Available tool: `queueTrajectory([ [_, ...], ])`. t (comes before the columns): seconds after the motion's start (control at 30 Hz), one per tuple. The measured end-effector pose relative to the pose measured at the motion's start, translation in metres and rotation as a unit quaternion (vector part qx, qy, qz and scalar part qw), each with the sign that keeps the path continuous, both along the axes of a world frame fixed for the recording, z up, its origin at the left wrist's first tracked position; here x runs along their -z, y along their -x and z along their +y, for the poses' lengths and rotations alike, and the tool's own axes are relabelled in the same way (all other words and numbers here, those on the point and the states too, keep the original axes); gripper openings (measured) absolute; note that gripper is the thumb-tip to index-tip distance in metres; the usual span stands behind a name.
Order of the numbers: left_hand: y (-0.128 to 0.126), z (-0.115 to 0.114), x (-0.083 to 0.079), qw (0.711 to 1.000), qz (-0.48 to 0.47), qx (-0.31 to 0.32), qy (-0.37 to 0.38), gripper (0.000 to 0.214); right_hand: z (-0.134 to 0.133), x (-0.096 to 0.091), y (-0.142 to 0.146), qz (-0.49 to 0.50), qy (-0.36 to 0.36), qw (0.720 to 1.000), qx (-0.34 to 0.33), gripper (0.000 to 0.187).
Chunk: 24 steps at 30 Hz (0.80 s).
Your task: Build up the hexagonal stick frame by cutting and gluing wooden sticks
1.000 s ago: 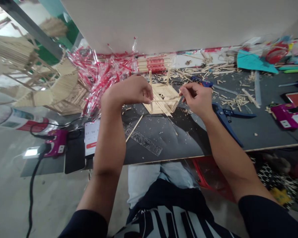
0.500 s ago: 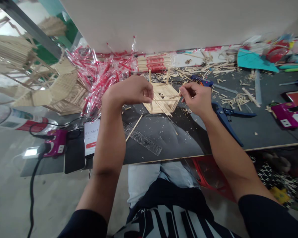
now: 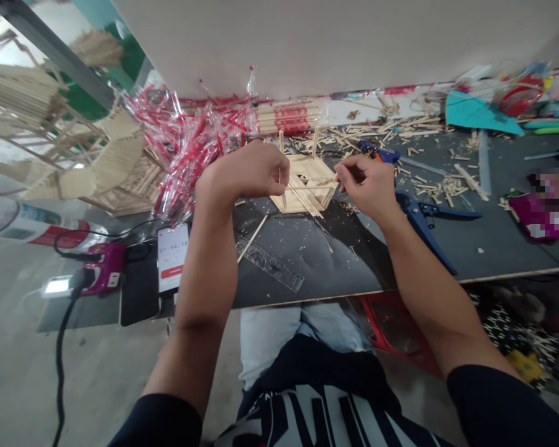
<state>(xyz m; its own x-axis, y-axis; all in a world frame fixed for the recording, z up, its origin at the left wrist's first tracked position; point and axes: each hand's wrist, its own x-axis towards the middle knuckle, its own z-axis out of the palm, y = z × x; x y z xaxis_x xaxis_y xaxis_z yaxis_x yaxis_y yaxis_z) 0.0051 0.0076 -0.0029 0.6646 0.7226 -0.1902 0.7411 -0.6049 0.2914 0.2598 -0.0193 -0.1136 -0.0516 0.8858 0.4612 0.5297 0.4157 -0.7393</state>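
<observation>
A small hexagonal model built of thin wooden sticks (image 3: 307,189) sits on the dark work board (image 3: 335,254), with two sticks standing upright at its back. A single thin stick (image 3: 313,183) lies level across the model's top. My left hand (image 3: 249,171) pinches its left end, fingers closed. Its right end is pinched by my right hand (image 3: 368,186), which is closed too. Both hands hover just above the model's sides.
A heap of red-and-clear stick wrappers (image 3: 190,143) lies at the left, beside larger stick structures (image 3: 107,167). Blue cutters (image 3: 423,214), a clear ruler (image 3: 270,264), a phone (image 3: 171,257), a pink glue gun (image 3: 100,273) and scattered stick offcuts (image 3: 400,133) surround the model.
Both hands keep hold of the stick over the model; my left hand has shifted slightly to the right. Little else differs.
</observation>
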Motion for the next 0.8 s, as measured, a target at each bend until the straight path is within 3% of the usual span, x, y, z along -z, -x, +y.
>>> queueTrajectory([
  [0.37, 0.009, 0.000, -0.006, 0.998, -0.019, -0.040, 0.048, 0.029, 0.001, 0.002, -0.002, -0.011, 0.002, 1.000, 0.001, 0.030],
  [0.6, 0.019, 0.001, -0.006, 0.998, -0.020, -0.060, 0.012, 0.029, 0.000, 0.002, -0.001, 0.003, -0.031, 0.999, -0.012, 0.022],
  [0.8, 0.010, -0.004, -0.008, 0.999, 0.005, -0.043, -0.008, 0.029, 0.001, 0.002, 0.000, -0.010, -0.025, 1.000, -0.005, 0.029],
])
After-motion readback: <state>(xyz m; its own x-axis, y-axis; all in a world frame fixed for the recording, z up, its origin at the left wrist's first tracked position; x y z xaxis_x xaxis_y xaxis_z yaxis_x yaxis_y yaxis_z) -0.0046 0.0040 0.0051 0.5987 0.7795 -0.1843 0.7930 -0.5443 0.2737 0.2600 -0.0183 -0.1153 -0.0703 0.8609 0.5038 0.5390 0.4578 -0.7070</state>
